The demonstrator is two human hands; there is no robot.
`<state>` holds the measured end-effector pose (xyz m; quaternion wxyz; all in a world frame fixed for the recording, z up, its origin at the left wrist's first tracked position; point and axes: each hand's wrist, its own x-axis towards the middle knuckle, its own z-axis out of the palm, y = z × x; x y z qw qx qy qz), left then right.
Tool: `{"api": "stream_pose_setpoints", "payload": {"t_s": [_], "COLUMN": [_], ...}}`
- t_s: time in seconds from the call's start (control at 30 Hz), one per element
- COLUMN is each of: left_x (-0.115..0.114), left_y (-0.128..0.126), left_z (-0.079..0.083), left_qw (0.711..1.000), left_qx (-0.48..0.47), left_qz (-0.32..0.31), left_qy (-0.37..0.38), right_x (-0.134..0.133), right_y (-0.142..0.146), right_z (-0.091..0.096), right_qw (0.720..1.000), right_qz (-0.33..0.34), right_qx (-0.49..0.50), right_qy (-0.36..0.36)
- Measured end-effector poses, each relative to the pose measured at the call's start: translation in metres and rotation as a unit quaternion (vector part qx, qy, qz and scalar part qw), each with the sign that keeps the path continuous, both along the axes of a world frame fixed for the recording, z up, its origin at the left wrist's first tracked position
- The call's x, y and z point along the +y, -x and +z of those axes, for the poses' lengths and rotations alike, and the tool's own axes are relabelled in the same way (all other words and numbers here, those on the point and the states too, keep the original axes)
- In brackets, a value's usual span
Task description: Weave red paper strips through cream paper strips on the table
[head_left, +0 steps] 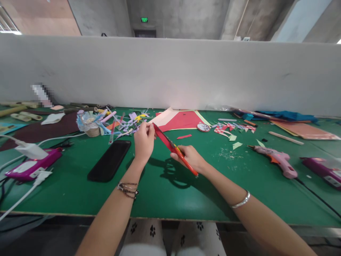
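My left hand [144, 140] pinches the far end of a narrow red paper strip [163, 139] above the green table. In my right hand [190, 157] is a pair of scissors [183, 160] with orange-red handles, its blades running along the strip. Whether the blades are parted is hard to make out. Behind the hands lie red and pale pink paper sheets [181, 120], overlapping. A small red paper offcut [184, 136] rests just in front of them. Left of my left hand is a black phone [109, 160].
A pink glue gun [275, 159] and a purple power strip [323, 170] lie at right; another purple strip [34, 164] with plugs sits at left. Woven paper scraps [130, 122], a round tin [203, 127] and a wooden stick [286, 138] lie farther back, before a grey partition [170, 71].
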<state>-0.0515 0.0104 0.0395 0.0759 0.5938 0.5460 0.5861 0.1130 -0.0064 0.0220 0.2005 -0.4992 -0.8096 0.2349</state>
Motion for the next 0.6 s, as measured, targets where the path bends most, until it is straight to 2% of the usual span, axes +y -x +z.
{"api": "stream_pose_setpoints", "payload": {"t_s": [0.47, 0.6], "left_x": [0.001, 0.002], "left_y": [0.000, 0.000], "left_z": [0.002, 0.002], "left_qw": [0.999, 0.997], "left_qx": [-0.039, -0.067], "left_qz": [-0.023, -0.045], "left_qy": [0.013, 0.016], "right_x": [0.001, 0.012], "right_y": [0.001, -0.013], "right_z": [-0.003, 0.005], "right_qw": [0.999, 0.998], "right_qz": [0.007, -0.047], "right_qx": [0.045, 0.039], "right_qy": [0.023, 0.007]}}
